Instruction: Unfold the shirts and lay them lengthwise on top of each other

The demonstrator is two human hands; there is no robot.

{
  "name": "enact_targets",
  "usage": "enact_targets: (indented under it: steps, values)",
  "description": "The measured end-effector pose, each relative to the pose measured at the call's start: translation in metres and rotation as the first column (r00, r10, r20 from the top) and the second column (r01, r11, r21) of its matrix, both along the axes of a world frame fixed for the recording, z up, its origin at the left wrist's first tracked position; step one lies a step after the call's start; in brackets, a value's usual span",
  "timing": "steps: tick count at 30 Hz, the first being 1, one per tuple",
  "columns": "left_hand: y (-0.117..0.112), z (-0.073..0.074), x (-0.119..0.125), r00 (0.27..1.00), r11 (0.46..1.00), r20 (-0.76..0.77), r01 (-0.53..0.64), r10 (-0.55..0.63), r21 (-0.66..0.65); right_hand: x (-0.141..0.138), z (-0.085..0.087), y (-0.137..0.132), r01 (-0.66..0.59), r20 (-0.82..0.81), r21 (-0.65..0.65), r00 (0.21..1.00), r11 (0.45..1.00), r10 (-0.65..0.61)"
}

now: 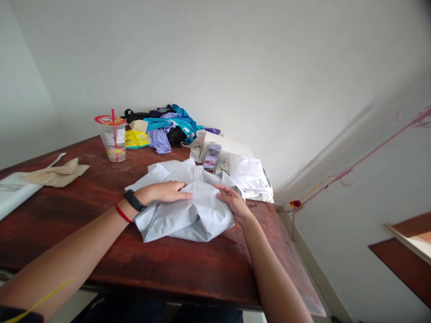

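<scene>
A pale grey-white shirt [183, 213] lies partly folded and creased on the dark wooden table [111, 255]. My left hand [167, 191] is at its left upper part, thumb across the fabric and the other fingertips partly tucked behind a raised fold. On the opposite side, my right hand [234, 202] pinches the edge of that fold, thumb on the near face and fingers behind it. Between the two hands the cloth bulges up slightly. Some fingertips of both hands are hidden by the fabric.
A plastic cup [114, 141] with a red straw stands at the back left. Near it are a yellow packet [137, 139] and a heap of clothes [175, 123]. White folded cloth [249, 177] sits back right. Brown paper [62, 172] lies left. A pink rack [363, 159] stands right.
</scene>
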State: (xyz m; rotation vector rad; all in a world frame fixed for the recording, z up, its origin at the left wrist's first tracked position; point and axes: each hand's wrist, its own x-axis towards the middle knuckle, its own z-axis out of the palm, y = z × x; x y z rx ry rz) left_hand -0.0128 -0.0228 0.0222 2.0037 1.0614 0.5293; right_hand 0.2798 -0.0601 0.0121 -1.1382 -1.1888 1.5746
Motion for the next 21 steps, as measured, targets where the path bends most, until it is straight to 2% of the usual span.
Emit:
enact_targets:
  steps: [3, 6, 9, 12, 21]
  values:
    - [-0.001, 0.007, 0.002, 0.991, 0.993, -0.069, 0.115, -0.117, -0.026, 0.0, 0.001, -0.001, 0.015, -0.02, -0.007, 1.0, 1.0, -0.015]
    - [-0.002, 0.013, 0.004, 0.978, 0.978, 0.025, 0.207, -0.207, -0.006, -0.002, 0.003, -0.002, -0.008, -0.009, 0.027, 1.0, 1.0, 0.008]
    - [-0.003, 0.018, 0.006, 0.954, 0.964, 0.146, 0.266, -0.262, -0.007, -0.005, 0.003, -0.003, -0.086, 0.039, 0.027, 0.996, 0.996, 0.085]
    - [-0.007, 0.022, 0.009, 0.95, 0.97, 0.21, 0.242, -0.233, -0.021, -0.008, 0.0, -0.003, -0.133, 0.07, -0.015, 0.989, 0.991, 0.134]
    - [-0.02, 0.024, 0.016, 0.921, 0.966, 0.334, 0.242, -0.198, -0.096, -0.016, -0.008, -0.008, -0.256, -0.059, -0.067, 0.966, 0.964, 0.252]
